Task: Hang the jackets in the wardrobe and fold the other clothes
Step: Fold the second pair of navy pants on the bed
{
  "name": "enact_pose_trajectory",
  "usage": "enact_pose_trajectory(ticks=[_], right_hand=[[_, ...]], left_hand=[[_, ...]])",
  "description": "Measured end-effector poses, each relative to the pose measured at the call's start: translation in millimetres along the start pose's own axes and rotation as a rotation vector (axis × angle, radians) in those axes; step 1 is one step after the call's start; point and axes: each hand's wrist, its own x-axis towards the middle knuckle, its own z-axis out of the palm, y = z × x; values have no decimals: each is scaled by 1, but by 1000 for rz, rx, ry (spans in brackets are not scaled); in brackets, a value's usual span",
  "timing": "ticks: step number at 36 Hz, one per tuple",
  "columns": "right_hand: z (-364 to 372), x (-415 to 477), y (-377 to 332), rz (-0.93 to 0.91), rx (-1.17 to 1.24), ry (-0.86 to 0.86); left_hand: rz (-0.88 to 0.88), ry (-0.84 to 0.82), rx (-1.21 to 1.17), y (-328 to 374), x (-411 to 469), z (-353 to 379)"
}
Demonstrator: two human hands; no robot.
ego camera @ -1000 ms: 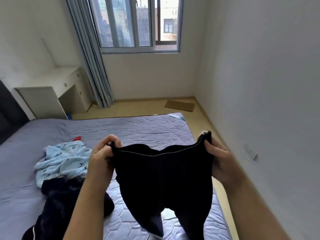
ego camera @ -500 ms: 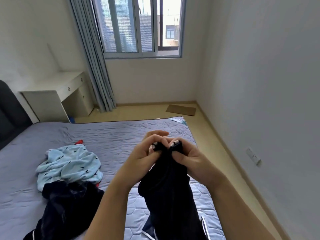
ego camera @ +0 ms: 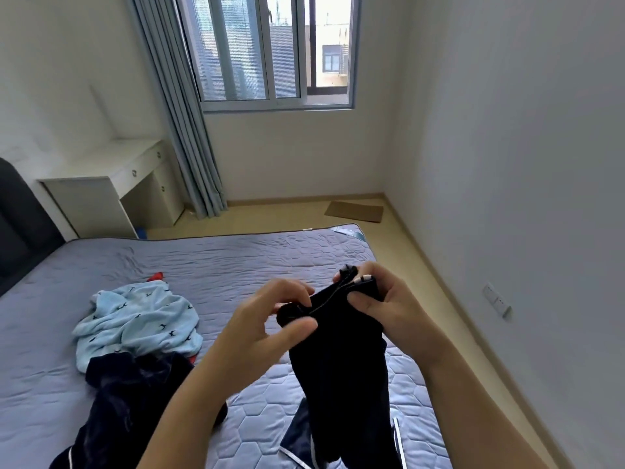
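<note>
"Black garment [ego camera: 338,360]: where is it, and what has hold of it?"

"Lifted above the near side of the bed [ego camera: 236,262], hanging in a narrow column. Its lower end has white stripes and looks to reach the bed, though I cannot tell if it rests there. The left hand [ego camera: 267,326] pinches the top hem between thumb and fingertips. The right hand [ego camera: 382,306] pinches the same hem just beside it, thumb in front and fingers behind. Both hands grip cloth and nothing else."

"Which step is this?"

"A lengthwise fold, I'd judge, with the two halves brought together at the hem."

"How should it be done well?"

"Match the hem corners exactly before either pinch lets go, then let the garment's own weight pull the hanging part straight. Lay it on bare quilt at the near side of the bed, smooth it flat, then fold upward."

"Anything to avoid?"

"A light blue garment [ego camera: 135,319] and a dark heap [ego camera: 135,394] lie crumpled nearer the bed's middle. Set the fold down clear of both, or it may bunch."
</note>
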Motion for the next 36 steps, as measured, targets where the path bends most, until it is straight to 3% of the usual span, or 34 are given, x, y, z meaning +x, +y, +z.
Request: enact_pose_trajectory(ticks=[3, 9, 14, 17, 20, 28, 31, 36], right_hand=[[-2, 2, 4, -37, -7, 54], [-2, 6, 3, -123, -161, 99], [-11, 5, -17, -294, -604, 21], [-14, 8, -31, -505, -978, -128], [-19, 10, -45, -592, -1142, -246], [-26, 16, -70, -579, -1319, -393], [-29, 17, -70, -496, -1441, -486], [-35, 28, -82, -341, -1449, -578]], left_hand=[[53, -82, 197, -6, -2, -1], [48, -56, 434, -19, 7, 1], [138, 24, 598, -15, 23, -23], [184, 0, 647, -8, 35, -32], [235, -16, 684, -1, 46, -38], [410, -78, 769, 14, 63, -47], [473, -104, 793, 16, 67, -54], [401, -157, 732, 13, 80, -71]])
